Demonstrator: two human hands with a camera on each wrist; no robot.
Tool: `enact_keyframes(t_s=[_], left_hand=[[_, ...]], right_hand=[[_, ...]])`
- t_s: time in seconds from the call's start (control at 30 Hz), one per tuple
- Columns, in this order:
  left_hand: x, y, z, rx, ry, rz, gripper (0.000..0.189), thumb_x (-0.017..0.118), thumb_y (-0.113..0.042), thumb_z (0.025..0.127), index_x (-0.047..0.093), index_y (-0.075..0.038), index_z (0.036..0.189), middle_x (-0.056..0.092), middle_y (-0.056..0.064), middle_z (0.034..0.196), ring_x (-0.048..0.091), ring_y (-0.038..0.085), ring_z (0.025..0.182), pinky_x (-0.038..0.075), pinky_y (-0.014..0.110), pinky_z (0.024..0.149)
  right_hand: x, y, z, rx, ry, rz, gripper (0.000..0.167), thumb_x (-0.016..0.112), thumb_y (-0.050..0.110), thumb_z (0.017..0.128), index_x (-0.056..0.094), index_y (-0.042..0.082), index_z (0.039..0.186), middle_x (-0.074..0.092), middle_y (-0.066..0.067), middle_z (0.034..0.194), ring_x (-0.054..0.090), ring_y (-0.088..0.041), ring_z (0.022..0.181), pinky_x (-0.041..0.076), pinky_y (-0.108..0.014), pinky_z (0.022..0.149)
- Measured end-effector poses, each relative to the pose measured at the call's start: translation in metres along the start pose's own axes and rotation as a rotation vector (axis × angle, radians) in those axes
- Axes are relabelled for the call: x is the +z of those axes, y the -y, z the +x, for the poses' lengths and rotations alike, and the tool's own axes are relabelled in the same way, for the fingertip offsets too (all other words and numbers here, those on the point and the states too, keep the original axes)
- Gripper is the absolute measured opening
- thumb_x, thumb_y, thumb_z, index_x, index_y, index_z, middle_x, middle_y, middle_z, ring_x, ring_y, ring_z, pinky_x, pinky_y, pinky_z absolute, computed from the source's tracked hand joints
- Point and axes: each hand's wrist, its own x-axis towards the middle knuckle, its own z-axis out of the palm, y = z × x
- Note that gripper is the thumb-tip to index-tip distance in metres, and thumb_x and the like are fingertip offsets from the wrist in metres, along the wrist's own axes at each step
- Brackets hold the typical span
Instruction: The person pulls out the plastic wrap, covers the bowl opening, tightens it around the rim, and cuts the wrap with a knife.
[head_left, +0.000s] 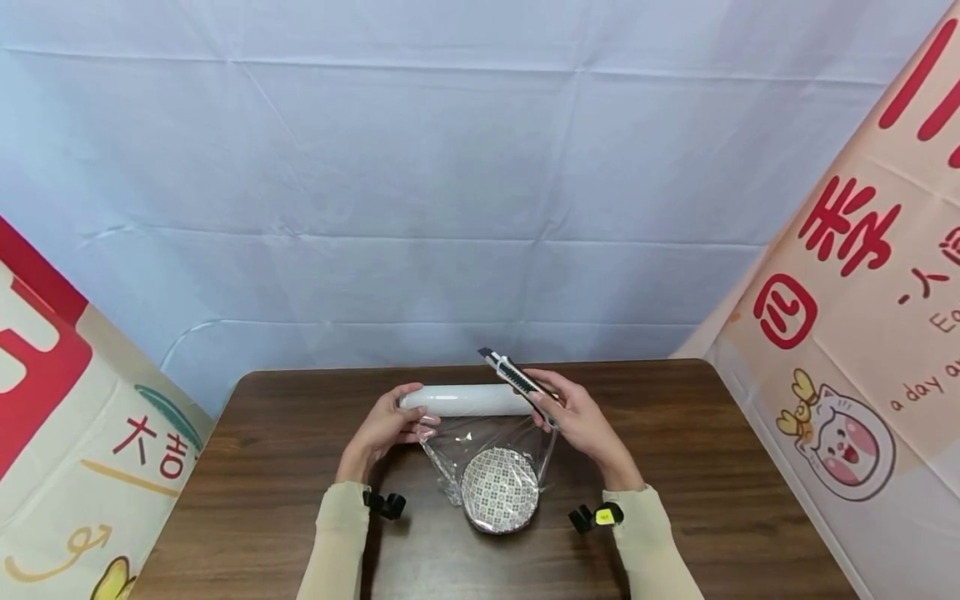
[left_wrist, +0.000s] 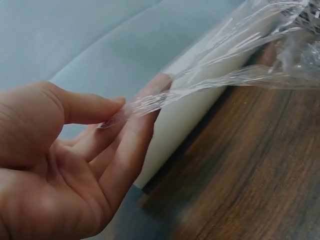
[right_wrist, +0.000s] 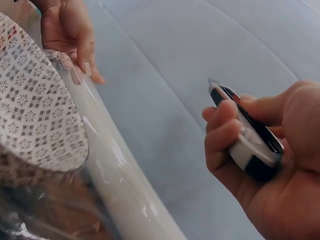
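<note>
Left hand [head_left: 390, 423] pinched film [left_wrist: 148, 103] by far white roll [head_left: 461, 400], right hand [head_left: 573, 414] gripped cutter [head_left: 517, 377] whose blade [head_left: 484, 352], if it slipped, might tear film over what seemed a patterned bowl [head_left: 500, 490], near side.

The left arm [head_left: 339, 542] and the right arm [head_left: 651, 542] reach toward the far edge of the bench [head_left: 247, 500]. The left hand [head_left: 384, 423] pinches between thumb [left_wrist: 87, 108] and fingers [left_wrist: 131, 147]; the right hand [head_left: 581, 417] has its fingers curled in a grip.
</note>
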Motion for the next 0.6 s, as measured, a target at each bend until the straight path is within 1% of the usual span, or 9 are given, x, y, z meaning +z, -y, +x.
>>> enact_keyframes(t_s=[0.1,0.27,0.3,0.37,0.43,0.47,0.53,0.6], left_hand=[[-0.002,0.0,-0.001,-0.006,0.016,0.009,0.066,0.056,-0.004,0.107,0.023,-0.007,0.165,0.081,0.011,0.098,0.078,0.013,0.074,0.062,0.024,0.064],[-0.006,-0.001,-0.003,-0.017,0.048,0.003,0.068,0.054,-0.001,0.107,0.02,-0.01,0.166,0.082,0.011,0.101,0.079,0.015,0.078,0.063,0.025,0.065],[-0.006,-0.001,-0.003,-0.018,0.057,-0.001,0.069,0.054,-0.001,0.108,0.019,-0.011,0.166,0.082,0.012,0.101,0.079,0.016,0.079,0.063,0.026,0.066],[-0.007,-0.001,-0.004,-0.021,0.074,-0.015,0.069,0.053,0.001,0.108,0.018,-0.011,0.166,0.081,0.014,0.103,0.08,0.017,0.081,0.064,0.027,0.068],[-0.007,-0.001,-0.004,-0.02,0.091,-0.026,0.069,0.051,0.002,0.108,0.017,-0.011,0.166,0.081,0.018,0.105,0.08,0.019,0.081,0.065,0.028,0.07],[-0.007,-0.001,-0.004,-0.023,0.096,-0.034,0.069,0.051,0.003,0.108,0.018,-0.011,0.166,0.08,0.019,0.106,0.08,0.02,0.082,0.066,0.029,0.071],[-0.006,-0.002,-0.004,-0.027,0.105,-0.043,0.068,0.05,0.004,0.107,0.017,-0.01,0.165,0.079,0.023,0.108,0.08,0.021,0.082,0.066,0.029,0.072],[-0.006,-0.003,-0.005,-0.029,0.113,-0.04,0.069,0.049,0.006,0.107,0.016,-0.01,0.166,0.079,0.025,0.107,0.08,0.022,0.081,0.066,0.029,0.072]], right_hand=[[0.004,0.008,0.006,0.006,0.033,-0.095,0.04,0.058,0.013,0.109,0.055,0.006,0.147,0.063,-0.015,0.08,0.059,-0.011,0.064,0.051,-0.027,0.053],[0.016,0.022,0.017,0.011,0.11,-0.242,0.036,0.061,0.018,0.108,0.06,0.015,0.143,0.061,-0.005,0.071,0.058,-0.02,0.061,0.044,-0.022,0.05],[0.018,0.024,0.019,0.005,0.125,-0.272,0.035,0.061,0.019,0.108,0.06,0.015,0.143,0.061,-0.005,0.071,0.059,-0.023,0.061,0.044,-0.022,0.05],[0.023,0.027,0.024,-0.017,0.148,-0.334,0.035,0.061,0.021,0.108,0.061,0.016,0.143,0.062,-0.005,0.068,0.059,-0.022,0.059,0.044,-0.022,0.05],[0.027,0.029,0.028,-0.05,0.168,-0.391,0.035,0.061,0.021,0.108,0.061,0.015,0.143,0.063,-0.008,0.067,0.06,-0.019,0.058,0.047,-0.024,0.055],[0.028,0.03,0.03,-0.069,0.176,-0.422,0.036,0.061,0.021,0.108,0.061,0.014,0.143,0.064,-0.008,0.068,0.06,-0.016,0.058,0.05,-0.025,0.06],[0.031,0.031,0.034,-0.108,0.187,-0.483,0.036,0.061,0.022,0.108,0.062,0.013,0.142,0.071,-0.007,0.079,0.056,-0.008,0.059,0.052,-0.027,0.071],[0.034,0.032,0.038,-0.13,0.203,-0.535,0.035,0.062,0.023,0.107,0.063,0.013,0.141,0.07,-0.004,0.083,0.049,-0.003,0.057,0.052,-0.029,0.076]])
